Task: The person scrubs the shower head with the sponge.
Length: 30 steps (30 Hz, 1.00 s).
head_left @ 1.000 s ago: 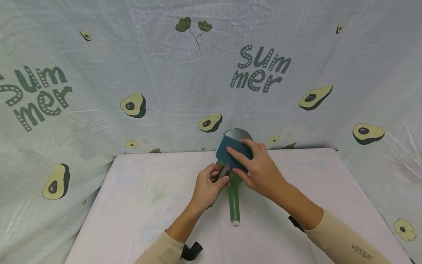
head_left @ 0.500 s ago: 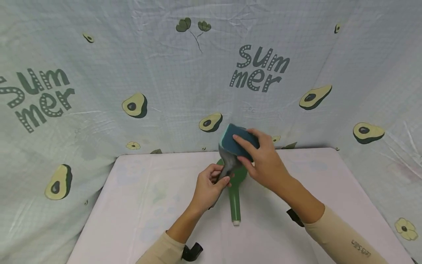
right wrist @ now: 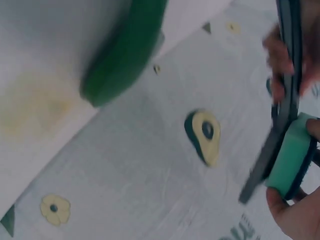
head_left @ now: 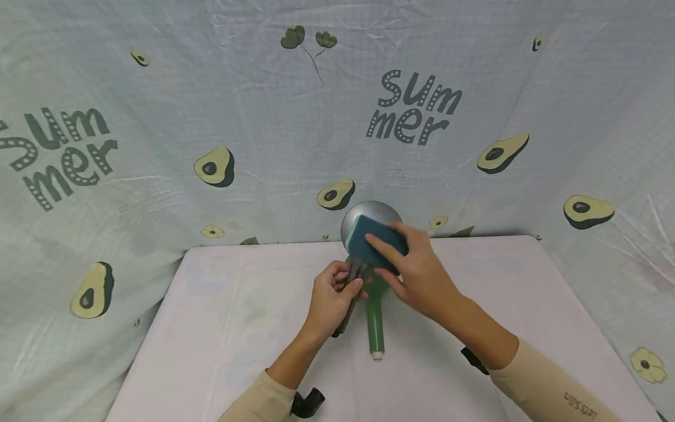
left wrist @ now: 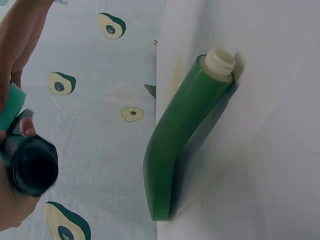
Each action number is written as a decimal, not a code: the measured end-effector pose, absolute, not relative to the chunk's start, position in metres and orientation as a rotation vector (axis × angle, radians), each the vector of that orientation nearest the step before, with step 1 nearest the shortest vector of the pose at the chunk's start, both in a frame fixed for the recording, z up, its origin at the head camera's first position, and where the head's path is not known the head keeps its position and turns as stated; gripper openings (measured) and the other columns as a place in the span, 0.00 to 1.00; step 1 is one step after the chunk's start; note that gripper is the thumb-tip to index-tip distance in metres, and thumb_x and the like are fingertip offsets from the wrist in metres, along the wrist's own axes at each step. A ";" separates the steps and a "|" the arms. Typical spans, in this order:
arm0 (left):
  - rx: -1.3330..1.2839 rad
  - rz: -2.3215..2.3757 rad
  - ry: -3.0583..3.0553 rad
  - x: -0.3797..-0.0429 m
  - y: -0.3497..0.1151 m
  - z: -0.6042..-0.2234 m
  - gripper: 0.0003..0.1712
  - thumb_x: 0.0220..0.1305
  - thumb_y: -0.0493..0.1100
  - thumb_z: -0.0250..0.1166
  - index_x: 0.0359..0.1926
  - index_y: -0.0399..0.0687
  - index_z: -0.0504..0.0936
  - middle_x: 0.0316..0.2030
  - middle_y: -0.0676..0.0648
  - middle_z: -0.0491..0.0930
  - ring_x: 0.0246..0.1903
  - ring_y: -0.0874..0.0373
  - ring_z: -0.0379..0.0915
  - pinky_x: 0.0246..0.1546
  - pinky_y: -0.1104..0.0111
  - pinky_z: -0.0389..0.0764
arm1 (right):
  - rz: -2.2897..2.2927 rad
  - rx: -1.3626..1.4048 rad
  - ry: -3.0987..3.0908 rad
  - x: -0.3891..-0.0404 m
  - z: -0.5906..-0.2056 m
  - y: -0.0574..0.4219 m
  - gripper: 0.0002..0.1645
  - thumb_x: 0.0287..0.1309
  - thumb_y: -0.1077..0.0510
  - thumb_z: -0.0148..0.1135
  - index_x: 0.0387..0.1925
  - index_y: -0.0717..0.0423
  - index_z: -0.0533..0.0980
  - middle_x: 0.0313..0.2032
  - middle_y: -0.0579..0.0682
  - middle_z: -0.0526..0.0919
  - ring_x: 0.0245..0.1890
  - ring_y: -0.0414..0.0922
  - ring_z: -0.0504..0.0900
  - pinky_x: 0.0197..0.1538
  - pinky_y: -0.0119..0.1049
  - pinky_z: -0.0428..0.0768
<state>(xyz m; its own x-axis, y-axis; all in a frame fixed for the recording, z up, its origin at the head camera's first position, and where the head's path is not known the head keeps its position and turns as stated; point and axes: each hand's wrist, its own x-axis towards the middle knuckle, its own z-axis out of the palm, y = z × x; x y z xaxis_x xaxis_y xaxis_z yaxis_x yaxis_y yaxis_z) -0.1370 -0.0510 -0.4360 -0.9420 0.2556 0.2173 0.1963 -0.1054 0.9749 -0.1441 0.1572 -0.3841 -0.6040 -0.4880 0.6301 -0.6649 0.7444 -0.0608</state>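
Observation:
My left hand grips the dark handle of a hand-held shower head with a round silver face. My right hand holds a sponge by its edges, with its dark scouring side toward the head camera. In the right wrist view, the pale green side of the sponge lies against the shower head. Part of the silver face is hidden behind the sponge. Beneath the hands, a green shower head lies on the table, its white threaded end toward me.
The white-covered table ends at a patterned cloth backdrop just behind the shower heads. Black straps with mounts sit at both wrists.
The sponge has gone up over the shower head's face and come back down, uncovering its silver upper part again. My left hand stays nearly in place; the green shower head has not moved.

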 end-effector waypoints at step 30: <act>0.432 2.396 2.014 -0.141 -0.050 -0.433 0.12 0.74 0.30 0.53 0.55 0.29 0.72 0.37 0.29 0.82 0.25 0.59 0.81 0.33 0.68 0.87 | 0.331 0.945 -2.219 -0.137 -0.402 0.150 0.41 0.58 0.55 0.75 0.72 0.51 0.70 0.63 0.75 0.67 0.59 0.69 0.71 0.53 0.64 0.81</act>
<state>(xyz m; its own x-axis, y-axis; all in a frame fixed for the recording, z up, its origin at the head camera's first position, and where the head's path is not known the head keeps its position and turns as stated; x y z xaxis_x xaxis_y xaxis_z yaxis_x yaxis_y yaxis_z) -0.1408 -0.0502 -0.4333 -0.9625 0.1602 0.2189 0.1881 -0.1873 0.9641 -0.1371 0.1502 -0.4016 -0.4950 -0.5347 0.6849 -0.7111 0.7023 0.0343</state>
